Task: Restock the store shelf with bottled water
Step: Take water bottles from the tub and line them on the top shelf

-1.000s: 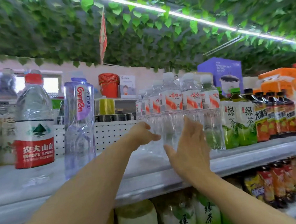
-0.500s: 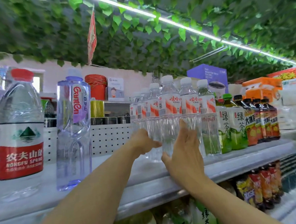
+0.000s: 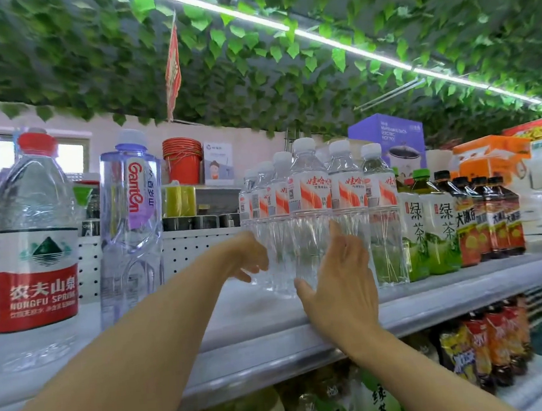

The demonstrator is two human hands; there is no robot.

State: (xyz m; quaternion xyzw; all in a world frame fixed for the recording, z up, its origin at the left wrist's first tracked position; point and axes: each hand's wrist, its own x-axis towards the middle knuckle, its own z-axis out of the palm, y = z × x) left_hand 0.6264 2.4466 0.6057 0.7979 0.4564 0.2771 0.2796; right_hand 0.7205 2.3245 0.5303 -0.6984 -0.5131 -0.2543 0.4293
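A: leafy ceiling, white shelf [image 3: 262, 335] up top, where's the water?
B: water bottles [image 3: 310, 214] clustered mid-shelf. left hand [image 3: 246, 257] loosely curled at their left side, right hand [image 3: 343, 281] flat and open against the front bottle

the big red-capped bottle [image 3: 32, 248] at the left reads "农夫山泉" and "nongfu spring" on its red label. the tall clear bottle [image 3: 131, 225] beside it reads "ganten" down its side. the green bottles [image 3: 430, 223] read "绿茶". the dark bottles [image 3: 482, 214] read "大冰", the rest unclear. the purple box [image 3: 385, 134] behind ends in "hot pot"; its other lines are too small to read.
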